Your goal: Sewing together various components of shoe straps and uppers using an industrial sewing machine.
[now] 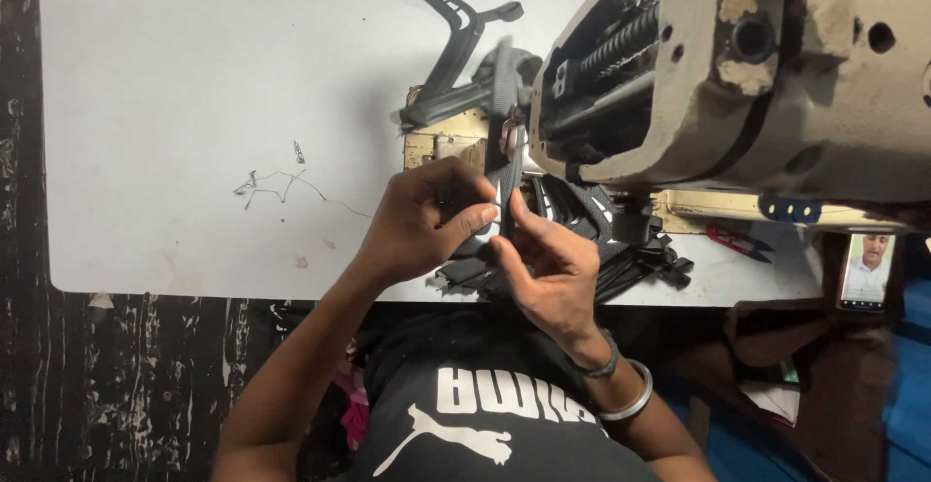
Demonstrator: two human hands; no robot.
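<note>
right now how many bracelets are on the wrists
2, both on the right wrist: a dark band nearer the right hand and a silver bangle behind it. The left hand has a bare wrist.

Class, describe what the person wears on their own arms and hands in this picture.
Both arms are bare: no sleeves reach the forearms and there are no gloves. The left hand and its wrist carry nothing. The right hand has two bands at the wrist: a dark bracelet and, behind it, a plain silver bangle.
</note>
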